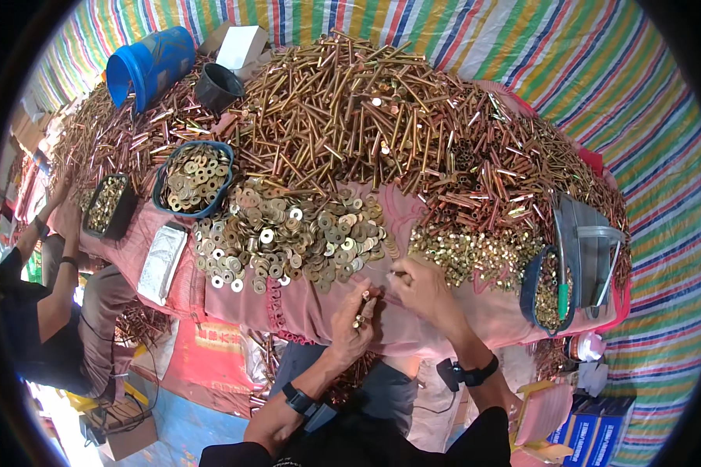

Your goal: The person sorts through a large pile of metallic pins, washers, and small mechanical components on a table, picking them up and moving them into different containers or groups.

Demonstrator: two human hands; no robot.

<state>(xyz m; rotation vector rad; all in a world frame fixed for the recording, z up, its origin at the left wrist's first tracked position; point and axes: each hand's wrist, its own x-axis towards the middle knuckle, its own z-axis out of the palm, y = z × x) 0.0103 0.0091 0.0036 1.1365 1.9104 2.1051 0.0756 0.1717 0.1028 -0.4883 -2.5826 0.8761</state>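
Observation:
My left hand [349, 333] is closed round several brass-coloured bolts [360, 320], whose ends stick out between the fingers. Close by on its right, my right hand [430, 294] is pinched at the fingertips; what it holds, if anything, is too small to name. Just beyond the hands lies a spread of flat washers [288, 237], with a short row of them near my right fingertips. A heap of small gold nuts [475, 253] lies right of my right hand. Farther back rises a large pile of long metal bolts [327, 117]. Pink cloth [241, 307] covers the work surface.
A blue bowl of washers [160, 194], a dark tray of nuts [122, 226] and a silver block [162, 263] stand left. A blue bucket [125, 78] lies tipped behind. At right are a nut-filled basket [531, 292] and grey dustpan [580, 226]. A co-worker's hands [66, 206] work far left.

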